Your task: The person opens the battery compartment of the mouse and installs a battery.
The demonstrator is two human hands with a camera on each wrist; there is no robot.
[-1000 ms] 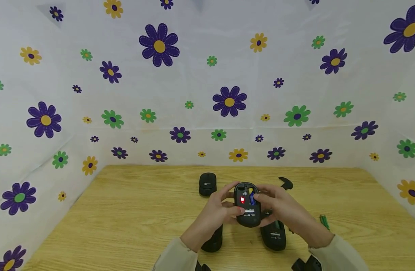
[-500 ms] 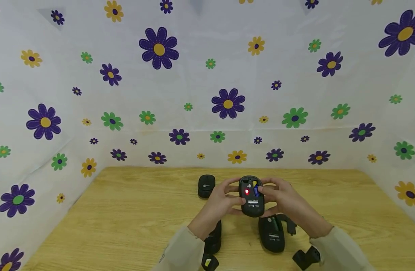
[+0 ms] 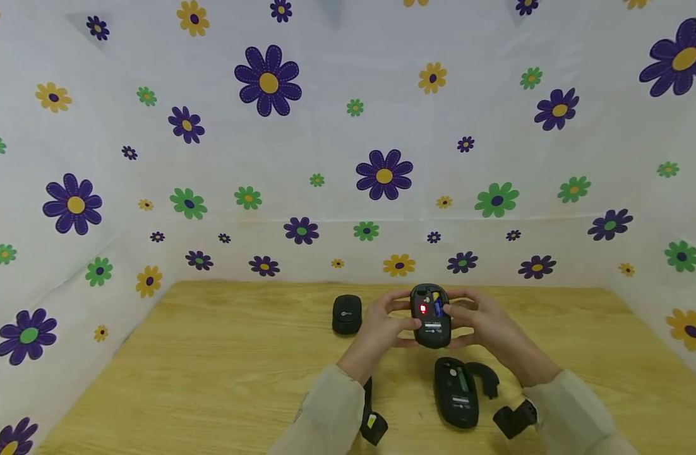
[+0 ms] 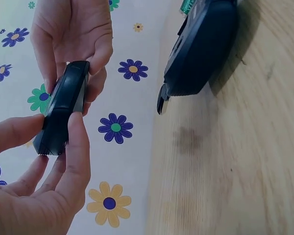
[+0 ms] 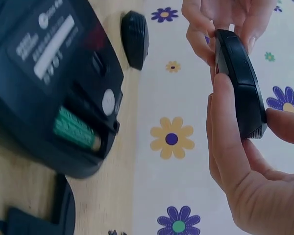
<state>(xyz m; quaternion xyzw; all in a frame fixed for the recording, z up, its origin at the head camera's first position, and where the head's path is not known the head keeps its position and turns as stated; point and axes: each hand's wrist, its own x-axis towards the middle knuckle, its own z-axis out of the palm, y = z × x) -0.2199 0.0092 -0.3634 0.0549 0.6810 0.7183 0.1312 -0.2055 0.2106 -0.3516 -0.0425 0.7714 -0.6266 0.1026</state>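
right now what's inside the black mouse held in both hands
The black, rounded mouse has a blue and yellow cylindrical battery showing in its open base; the battery's far side and the casing's interior are covered.

Flower-printed sheeting [image 3: 319,142] around three sides of a wood-grain table [image 3: 234,354] suggests a screened-off workspace.

The head camera looks forward and down across the tabletop [image 3: 240,354] to the flowered sheet [image 3: 319,139]; both wrist cameras sit nearer, tipped sideways, facing the mouse [image 3: 430,317] edge-on from opposite sides. All three share it.
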